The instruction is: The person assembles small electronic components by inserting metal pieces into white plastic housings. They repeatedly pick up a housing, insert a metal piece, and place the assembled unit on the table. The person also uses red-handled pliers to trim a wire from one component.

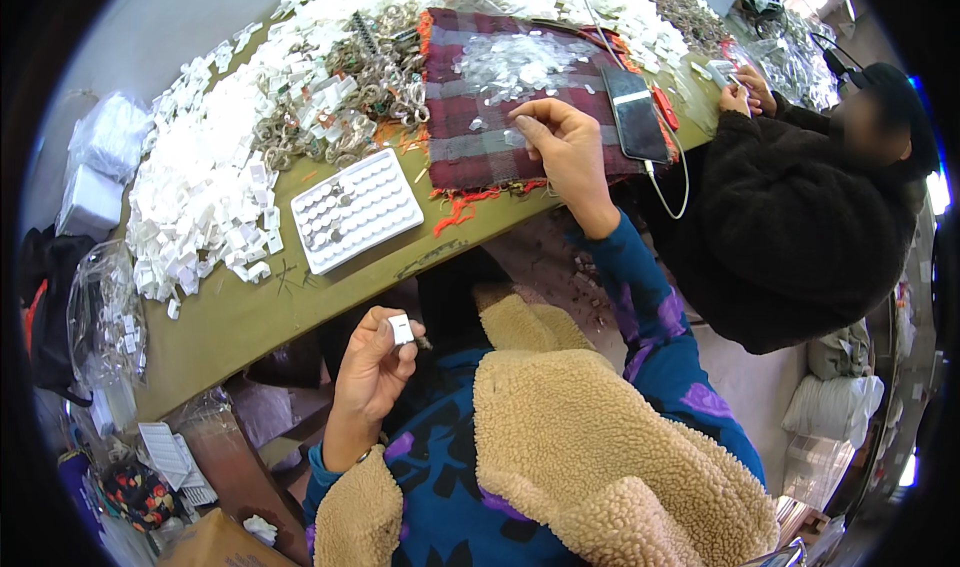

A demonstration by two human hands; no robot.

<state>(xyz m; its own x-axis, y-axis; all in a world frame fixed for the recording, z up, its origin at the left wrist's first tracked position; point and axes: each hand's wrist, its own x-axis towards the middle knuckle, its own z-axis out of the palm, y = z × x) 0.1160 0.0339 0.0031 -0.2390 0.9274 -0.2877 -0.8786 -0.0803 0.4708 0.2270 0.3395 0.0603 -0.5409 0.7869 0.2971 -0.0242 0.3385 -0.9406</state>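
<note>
1. The left hand (376,372) pinches a small white piece (401,329) between thumb and fingers; it sits in front of the table (235,317), near its edge; the piece's pale face, with a small dark mark, is turned upward.
2. The right hand (572,157) is well apart from the left, over the plaid cloth (455,157); its thumb and forefinger draw close together near the clear bits (515,62); I cannot tell whether a bit is between them.
3. The white tray (370,244), with rows of round cells, lies on the table between the white heap (205,207) and the cloth; tangled loops (385,82) lie behind it.
4. A phone (635,114) rests at the cloth's right side, a white cable (650,172) plugged in; a co-worker (800,227) in dark clothes is at the right.
</note>
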